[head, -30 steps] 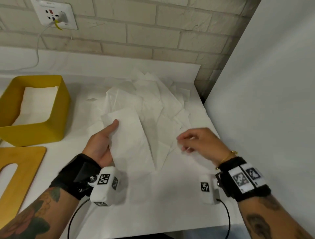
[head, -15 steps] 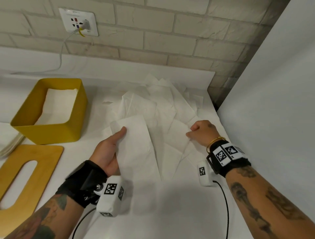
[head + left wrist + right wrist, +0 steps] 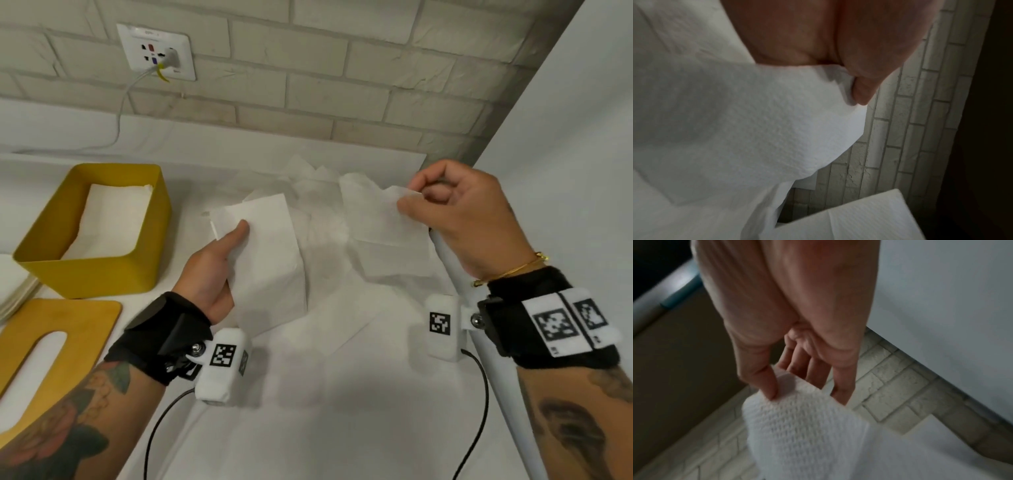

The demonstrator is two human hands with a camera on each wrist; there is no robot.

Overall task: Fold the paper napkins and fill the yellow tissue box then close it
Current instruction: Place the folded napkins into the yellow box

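My left hand [image 3: 219, 260] holds a folded white napkin [image 3: 270, 253], thumb on top, lifted above the table; the same folded napkin [image 3: 756, 129] fills the left wrist view. My right hand [image 3: 455, 212] pinches the corner of an unfolded napkin [image 3: 383, 233] between thumb and fingers and lifts it off the loose napkin pile [image 3: 318, 192]; that lifted napkin [image 3: 801, 434] hangs from my fingertips in the right wrist view. The yellow tissue box [image 3: 92, 274] stands open at the left, with folded napkins [image 3: 109, 219] inside. Its wooden lid [image 3: 82, 322] with a slot lies flat in front of it.
A white table [image 3: 342, 428] covers the lower view. A brick wall [image 3: 308, 68] runs along the back, with a socket and plugged cable [image 3: 157, 51]. A white panel [image 3: 565, 171] bounds the right side. A stack of white sheets [image 3: 13, 291] lies at the far left.
My right hand has taken a napkin corner from the pile and lifted it up and to the right. My left hand has raised its folded napkin slightly.
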